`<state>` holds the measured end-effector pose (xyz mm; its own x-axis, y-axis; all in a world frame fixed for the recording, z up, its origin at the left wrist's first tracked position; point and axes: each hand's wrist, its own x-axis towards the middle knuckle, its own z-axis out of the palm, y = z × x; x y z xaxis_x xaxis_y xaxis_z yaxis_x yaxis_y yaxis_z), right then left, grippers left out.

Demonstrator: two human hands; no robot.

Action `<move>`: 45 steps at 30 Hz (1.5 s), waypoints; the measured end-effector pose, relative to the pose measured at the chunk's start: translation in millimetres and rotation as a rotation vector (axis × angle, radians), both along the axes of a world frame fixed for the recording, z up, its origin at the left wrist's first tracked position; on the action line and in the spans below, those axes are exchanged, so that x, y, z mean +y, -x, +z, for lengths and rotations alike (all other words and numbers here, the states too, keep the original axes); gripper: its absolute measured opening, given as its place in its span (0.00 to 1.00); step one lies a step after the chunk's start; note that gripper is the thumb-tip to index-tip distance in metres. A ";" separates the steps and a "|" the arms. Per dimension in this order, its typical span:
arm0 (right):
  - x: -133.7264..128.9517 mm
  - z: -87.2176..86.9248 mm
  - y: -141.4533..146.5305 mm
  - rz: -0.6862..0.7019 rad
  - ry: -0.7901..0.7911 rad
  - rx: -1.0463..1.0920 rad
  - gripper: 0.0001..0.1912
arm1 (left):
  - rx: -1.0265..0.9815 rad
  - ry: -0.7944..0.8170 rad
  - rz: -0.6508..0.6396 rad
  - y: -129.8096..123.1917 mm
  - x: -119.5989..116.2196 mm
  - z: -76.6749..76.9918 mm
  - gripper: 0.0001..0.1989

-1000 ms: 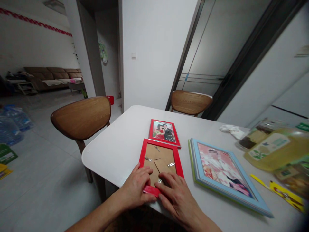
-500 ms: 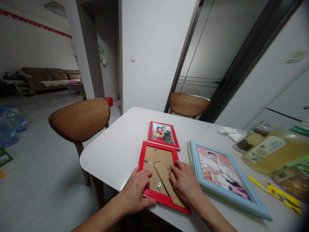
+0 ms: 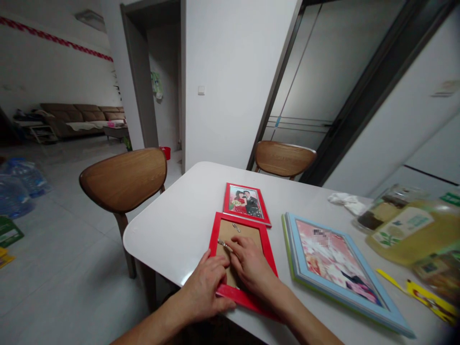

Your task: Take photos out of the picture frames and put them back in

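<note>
A red picture frame lies face down at the table's near edge, its brown backing board showing. My left hand holds the frame's lower left corner, thumb along the bottom edge. Over the backing, my right hand has its fingertips at a small metal clip near the left side. Another metal clip sits near the top. Behind lies a second red frame, photo side up. My right hand and wrist hide the lower part of the backing.
Blue and green frames are stacked on the right of the white table. Beyond them are a large bottle of yellow liquid, clear containers, a white cloth and a yellow tool. Two wooden chairs stand at the table.
My right hand has moved left across the backing, from the right-side clip to the left-side one. My left hand stays on the frame's corner. The view has shifted slightly.
</note>
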<state>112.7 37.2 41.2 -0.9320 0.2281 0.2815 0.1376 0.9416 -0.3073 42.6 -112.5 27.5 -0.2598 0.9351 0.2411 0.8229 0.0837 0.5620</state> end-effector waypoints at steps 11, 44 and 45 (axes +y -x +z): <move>3.6 -8.1 37.3 -0.105 0.084 0.014 0.11 | -0.031 -0.011 -0.003 1.9 1.0 -7.2 0.16; 66.2 13.4 -8.4 -0.461 0.559 0.365 0.20 | -0.186 -0.125 0.107 -2.4 -12.1 10.4 0.14; 61.1 13.0 -19.2 -0.497 0.707 0.420 0.20 | -0.251 -0.172 0.135 -3.0 -13.0 15.0 0.13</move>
